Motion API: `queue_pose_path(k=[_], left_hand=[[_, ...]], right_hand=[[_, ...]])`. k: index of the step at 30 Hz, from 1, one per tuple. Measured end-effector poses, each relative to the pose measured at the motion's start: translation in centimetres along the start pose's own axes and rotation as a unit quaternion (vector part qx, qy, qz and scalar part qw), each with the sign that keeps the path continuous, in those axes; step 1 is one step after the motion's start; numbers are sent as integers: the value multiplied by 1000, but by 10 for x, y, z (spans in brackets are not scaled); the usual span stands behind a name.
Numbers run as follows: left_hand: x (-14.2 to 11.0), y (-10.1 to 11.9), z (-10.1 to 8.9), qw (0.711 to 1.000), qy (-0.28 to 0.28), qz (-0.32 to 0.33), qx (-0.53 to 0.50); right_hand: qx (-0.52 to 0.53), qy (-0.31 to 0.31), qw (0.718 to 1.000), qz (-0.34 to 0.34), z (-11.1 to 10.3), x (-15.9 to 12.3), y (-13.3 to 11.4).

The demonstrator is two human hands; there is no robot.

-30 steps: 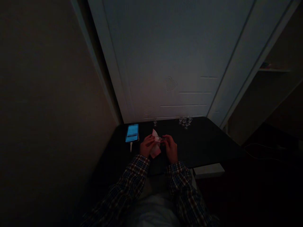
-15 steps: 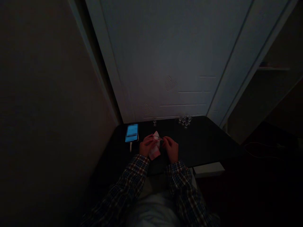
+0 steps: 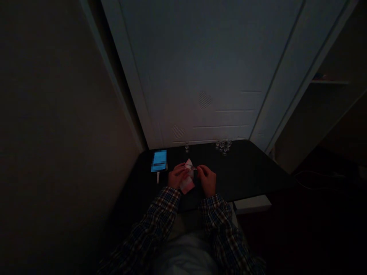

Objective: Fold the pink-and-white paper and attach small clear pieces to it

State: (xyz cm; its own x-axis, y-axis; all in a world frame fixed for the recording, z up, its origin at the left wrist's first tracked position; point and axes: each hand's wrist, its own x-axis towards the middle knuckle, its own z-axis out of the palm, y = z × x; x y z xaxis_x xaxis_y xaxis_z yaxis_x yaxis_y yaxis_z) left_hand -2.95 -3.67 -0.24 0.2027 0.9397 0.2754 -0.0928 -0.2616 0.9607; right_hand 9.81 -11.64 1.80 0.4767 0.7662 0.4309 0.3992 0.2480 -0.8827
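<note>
My left hand (image 3: 177, 176) is closed on a pink-and-white cloth (image 3: 187, 185), which hangs below the fingers. A small stemmed glass (image 3: 195, 168) lies sideways between my hands, its bowl end against the cloth. My right hand (image 3: 207, 179) is closed, with thumb and fingertips pinching the glass at its right end. Dim light hides the finer detail of the fingers. Both hands are just above the dark table (image 3: 243, 172).
One small stemmed glass (image 3: 187, 147) stands at the table's back edge, and several more glasses (image 3: 224, 146) cluster to its right. A lit phone (image 3: 159, 160) with a white plug or cable (image 3: 157, 177) lies at left. A white door panel (image 3: 195, 76) rises behind; a white box-like piece (image 3: 252, 204) juts out at front right.
The glass and cloth shift slightly between my fingers, and the left fingers close in a little. The whole view drifts very slightly.
</note>
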Motion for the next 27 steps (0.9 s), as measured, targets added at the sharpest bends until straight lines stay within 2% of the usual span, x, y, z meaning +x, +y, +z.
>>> queue_pose_path(k=[2,9,12,17,19,22,25,27], left_hand=[[1,-2,0,1000,-6,-2,-1],[3,-6,0,1000,15,-8,-9],[2,-5,1,998,16,-36,-40],[1,-4,2,999,7,-33,-29],[2,-3,1,997,9,-67,-37],[2,-2,-1,989,26,-122,-79],[2,-1,-2,983,50,-121,-127],[2,1,-1,981,53,-113,-148]], right_hand=[[-10,6,1000,-1,-1,0,-1],[14,-7,997,-73,-1,0,-5],[0,-3,999,-39,1,-1,-2],[-21,8,1000,9,3,-1,1],[-10,-11,1000,-5,3,-2,0],[7,-73,996,-46,4,-3,-1],[-14,-133,988,-79,7,-4,-1],[-34,-145,985,-90,8,-5,0]])
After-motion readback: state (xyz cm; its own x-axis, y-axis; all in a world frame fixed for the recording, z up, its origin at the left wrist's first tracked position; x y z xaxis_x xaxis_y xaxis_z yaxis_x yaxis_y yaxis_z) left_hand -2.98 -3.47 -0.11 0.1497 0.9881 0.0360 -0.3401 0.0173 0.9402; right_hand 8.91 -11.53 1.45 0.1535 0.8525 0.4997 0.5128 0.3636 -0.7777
